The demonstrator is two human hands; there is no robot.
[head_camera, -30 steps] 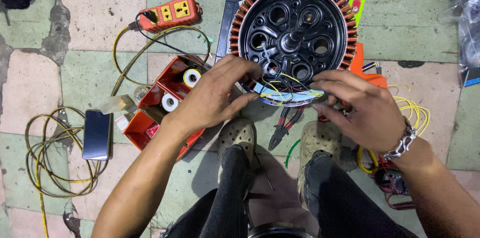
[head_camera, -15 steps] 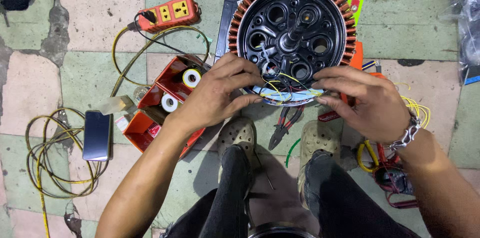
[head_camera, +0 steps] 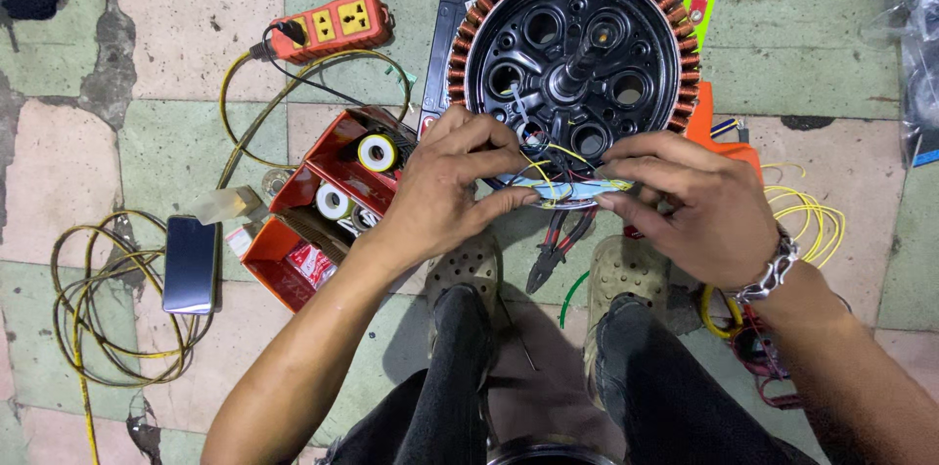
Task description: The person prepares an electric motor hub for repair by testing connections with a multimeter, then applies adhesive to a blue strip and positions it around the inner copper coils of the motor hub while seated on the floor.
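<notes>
Gripping a wire bundle (head_camera: 572, 191) above the tiled floor (head_camera: 176, 54).

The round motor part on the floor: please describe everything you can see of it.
The round motor part lies flat on the tiled floor, partly over a dark flat board. Its black, metal-looking centre has round holes and a short shaft pointing up. Copper-coloured windings ring the rim. Thin yellow wires run across its near edge, where the left hand and right hand pinch a pale strip against it.
</notes>
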